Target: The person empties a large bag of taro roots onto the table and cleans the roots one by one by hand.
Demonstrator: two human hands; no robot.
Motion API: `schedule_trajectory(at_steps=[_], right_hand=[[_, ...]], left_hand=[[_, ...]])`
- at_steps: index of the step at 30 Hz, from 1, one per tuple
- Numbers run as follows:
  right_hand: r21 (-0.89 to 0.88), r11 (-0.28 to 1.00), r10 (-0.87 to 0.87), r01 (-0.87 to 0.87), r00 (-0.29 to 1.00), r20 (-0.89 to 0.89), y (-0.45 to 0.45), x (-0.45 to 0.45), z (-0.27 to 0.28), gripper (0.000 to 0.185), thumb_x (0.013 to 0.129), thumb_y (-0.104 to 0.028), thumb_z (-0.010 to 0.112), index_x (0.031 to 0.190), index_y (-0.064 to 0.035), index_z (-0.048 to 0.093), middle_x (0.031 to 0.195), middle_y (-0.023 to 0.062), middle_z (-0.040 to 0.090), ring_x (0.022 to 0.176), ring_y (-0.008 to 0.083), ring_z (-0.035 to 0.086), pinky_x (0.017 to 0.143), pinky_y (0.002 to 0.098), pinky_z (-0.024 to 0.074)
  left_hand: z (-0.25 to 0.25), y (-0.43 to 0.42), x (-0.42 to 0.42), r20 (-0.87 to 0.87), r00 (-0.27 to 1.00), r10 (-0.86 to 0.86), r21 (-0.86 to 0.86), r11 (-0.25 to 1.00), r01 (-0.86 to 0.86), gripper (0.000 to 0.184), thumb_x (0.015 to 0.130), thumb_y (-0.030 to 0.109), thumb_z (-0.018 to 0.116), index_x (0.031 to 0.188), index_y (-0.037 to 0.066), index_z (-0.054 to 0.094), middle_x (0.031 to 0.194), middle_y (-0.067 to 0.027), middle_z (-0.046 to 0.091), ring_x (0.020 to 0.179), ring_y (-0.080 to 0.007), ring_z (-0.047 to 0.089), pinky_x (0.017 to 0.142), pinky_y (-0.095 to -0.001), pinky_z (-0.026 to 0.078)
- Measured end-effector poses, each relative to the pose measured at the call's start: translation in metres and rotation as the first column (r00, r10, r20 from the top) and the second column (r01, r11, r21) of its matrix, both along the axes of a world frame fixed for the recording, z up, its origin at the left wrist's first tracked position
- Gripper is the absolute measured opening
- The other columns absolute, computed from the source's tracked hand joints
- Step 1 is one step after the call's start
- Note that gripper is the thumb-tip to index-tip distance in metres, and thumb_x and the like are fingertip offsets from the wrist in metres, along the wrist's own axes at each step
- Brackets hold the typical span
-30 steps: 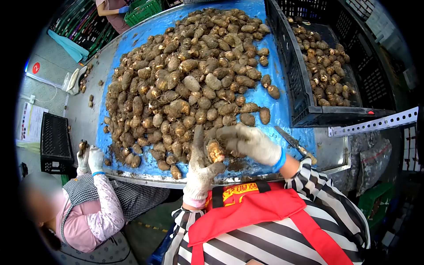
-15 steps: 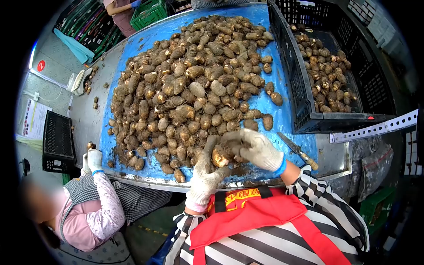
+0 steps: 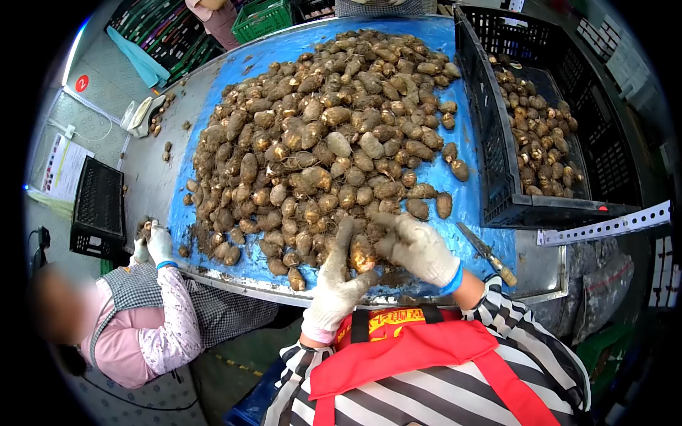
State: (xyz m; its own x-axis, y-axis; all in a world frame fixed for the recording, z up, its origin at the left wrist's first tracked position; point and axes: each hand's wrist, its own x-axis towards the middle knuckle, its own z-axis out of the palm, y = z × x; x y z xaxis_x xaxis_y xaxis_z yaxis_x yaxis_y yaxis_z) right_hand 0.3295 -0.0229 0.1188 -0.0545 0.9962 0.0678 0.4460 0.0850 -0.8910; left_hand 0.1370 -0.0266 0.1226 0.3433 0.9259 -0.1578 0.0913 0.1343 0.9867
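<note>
A large pile of brown, hairy root tubers (image 3: 320, 142) lies on a blue plastic sheet (image 3: 474, 213). At the pile's near edge a tuber with a pale, cut-looking end (image 3: 363, 254) sits between my gloved hands. My left hand (image 3: 335, 280) has its thumb and fingers spread on the left of that tuber. On the other side my right hand (image 3: 415, 248) is beside it with fingers apart; whether its fingertips touch the tuber is unclear. A knife with a wooden handle (image 3: 503, 272) rests on the sheet to the right of my right hand.
A black crate (image 3: 506, 190) holding tubers stands at the right, with a perforated metal strip (image 3: 614, 224) below it. On the left a co-worker's gloved hands (image 3: 158, 243) hold a tuber near a black basket (image 3: 97, 206). A green crate (image 3: 261, 21) is at the back.
The whole view has shifted, so the table appears lower and further right. My hands remain around the pale-ended tuber, and my right hand's fingers have come nearer to it.
</note>
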Motion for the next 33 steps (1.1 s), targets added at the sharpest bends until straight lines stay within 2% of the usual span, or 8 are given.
schedule_trajectory(at_steps=[3,4,10,17,21,26,30,33], right_hand=[[0.137,0.988,0.024,-0.075,0.941,0.338,-0.012,-0.011,-0.022,0.036,0.082,-0.033,0.074,0.103,-0.0050,0.073,0.088,0.0174,0.071,0.082,0.0334,0.070,0.072,0.0445,0.0564],[0.149,0.987,0.010,-0.062,0.946,0.324,-0.015,-0.013,-0.025,0.032,0.083,-0.030,0.072,0.101,-0.0036,0.072,0.088,0.0179,0.071,0.082,0.0348,0.070,0.073,0.0452,0.0561],[0.048,0.999,0.000,-0.001,1.000,0.029,-0.014,-0.015,-0.021,0.019,0.087,-0.014,0.063,0.098,-0.0011,0.072,0.090,0.0190,0.071,0.084,0.0374,0.070,0.075,0.0443,0.0563],[-0.008,0.999,0.049,-0.051,0.979,-0.198,-0.001,0.002,-0.029,0.022,0.088,-0.009,0.062,0.106,-0.0014,0.074,0.094,0.0174,0.074,0.085,0.0277,0.072,0.077,0.0379,0.0564],[-0.117,0.983,0.107,-0.142,0.959,-0.261,-0.007,0.003,-0.008,0.025,0.091,-0.011,0.065,0.114,-0.0051,0.073,0.101,0.0152,0.074,0.085,0.0220,0.070,0.078,0.0338,0.0561],[0.203,0.969,0.159,-0.142,0.985,-0.072,-0.013,-0.004,0.000,0.038,0.079,-0.009,0.072,0.117,-0.0115,0.072,0.094,0.0121,0.071,0.089,0.0309,0.069,0.080,0.0408,0.0556],[0.440,0.888,0.059,-0.133,0.982,0.179,-0.012,-0.012,-0.022,0.028,0.073,-0.008,0.071,0.101,-0.0133,0.072,0.081,0.0085,0.064,0.078,0.0282,0.065,0.068,0.0423,0.0509],[0.508,0.858,-0.056,-0.074,0.970,0.237,0.003,-0.014,-0.033,0.020,0.075,-0.004,0.073,0.095,-0.0087,0.070,0.082,0.0092,0.066,0.078,0.0315,0.066,0.070,0.0418,0.0517]], left_hand=[[-0.009,0.003,0.003,-0.420,0.906,0.054,0.467,0.869,0.164,0.084,0.079,-0.004,0.068,0.155,0.003,0.035,0.147,-0.0201,0.052,0.133,-0.0334,0.054,0.108,-0.0380,0.045],[-0.012,0.003,0.004,-0.479,0.876,0.045,0.502,0.833,0.232,0.081,0.077,-0.004,0.069,0.152,0.002,0.039,0.144,-0.0250,0.053,0.133,-0.0416,0.052,0.109,-0.0426,0.045],[-0.010,0.002,0.003,-0.495,0.865,0.080,0.520,0.825,0.221,0.092,0.070,-0.006,0.074,0.154,0.000,0.035,0.145,-0.0213,0.052,0.132,-0.0322,0.054,0.109,-0.0387,0.044],[-0.008,-0.003,0.003,0.165,0.984,0.064,-0.093,0.994,-0.049,0.088,0.076,-0.005,0.076,0.154,0.002,0.037,0.146,-0.0140,0.052,0.133,-0.0219,0.050,0.111,-0.0338,0.041],[-0.006,0.000,-0.004,0.014,1.000,0.003,-0.082,0.997,-0.002,0.088,0.076,-0.009,0.072,0.155,0.003,0.036,0.142,-0.0118,0.054,0.128,-0.0198,0.053,0.108,-0.0328,0.044],[-0.012,-0.001,-0.007,0.079,0.996,0.051,-0.041,0.998,-0.047,0.082,0.079,-0.003,0.074,0.153,0.002,0.039,0.135,-0.0124,0.059,0.116,-0.0194,0.061,0.097,-0.0316,0.052],[-0.006,-0.001,-0.007,-0.345,0.937,-0.062,0.245,0.957,0.153,0.085,0.075,-0.001,0.078,0.151,-0.002,0.040,0.141,-0.0170,0.056,0.127,-0.0207,0.056,0.108,-0.0326,0.044],[-0.003,-0.002,-0.002,-0.045,0.999,-0.020,-0.018,1.000,0.019,0.088,0.074,0.000,0.079,0.152,-0.003,0.038,0.142,-0.0178,0.055,0.129,-0.0211,0.055,0.109,-0.0333,0.044]])
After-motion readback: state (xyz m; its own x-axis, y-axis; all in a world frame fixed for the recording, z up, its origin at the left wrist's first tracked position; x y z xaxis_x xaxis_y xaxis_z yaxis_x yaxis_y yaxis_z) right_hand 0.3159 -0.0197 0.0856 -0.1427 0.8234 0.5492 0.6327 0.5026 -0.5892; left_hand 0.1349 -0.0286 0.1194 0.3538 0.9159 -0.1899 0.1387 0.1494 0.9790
